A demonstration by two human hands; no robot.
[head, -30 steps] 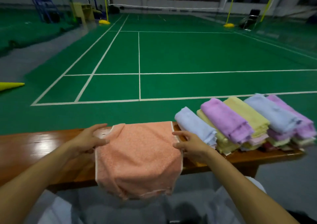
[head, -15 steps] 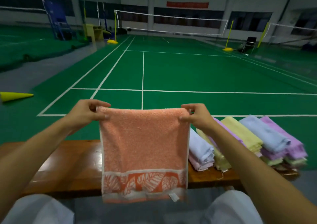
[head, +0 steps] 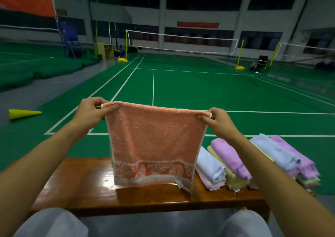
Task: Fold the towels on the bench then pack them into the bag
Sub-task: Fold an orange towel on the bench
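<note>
Salmon-orange terry towel with leaf-patterned border: hung above the glossy wooden bench, top corners pinched in left hand and right hand grips; risk: corner slipping, crooked fold.

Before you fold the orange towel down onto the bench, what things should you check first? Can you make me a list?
1. Both top corners held: left hand and right hand each pinch one. Ok.
2. Orange towel hangs flat, without twists. Ok.
3. Top edge level: it slopes slightly down toward the right hand. Not quite ok.
4. Room on the bench to lay it: bare wood shows left of the towel. Ok.
5. Clear of the folded towels: its right edge hangs close beside them; touching or not, cannot tell.
6. Bag ready for packing: none in view. Cannot tell.
</note>
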